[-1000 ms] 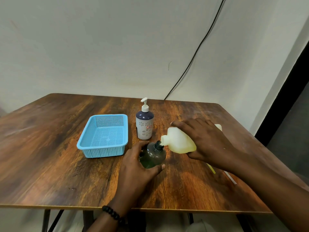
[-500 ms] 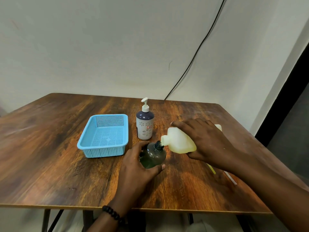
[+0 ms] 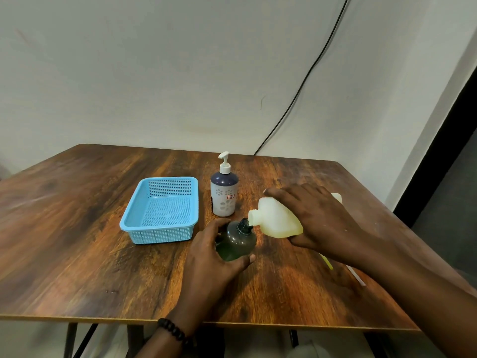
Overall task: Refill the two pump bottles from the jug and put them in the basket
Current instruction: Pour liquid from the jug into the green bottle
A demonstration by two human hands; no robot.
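My left hand grips a dark green round bottle that stands on the table with its neck uncovered. My right hand holds a pale yellow jug tipped on its side, its spout touching the green bottle's neck. A second pump bottle, white with a dark top and a white pump, stands upright just behind. The light blue basket sits empty to the left of both bottles.
A yellow-and-white pump tube lies on the wooden table under my right forearm. A black cable runs down the wall behind. The table's front edge is close to me, and its right edge lies past my right arm.
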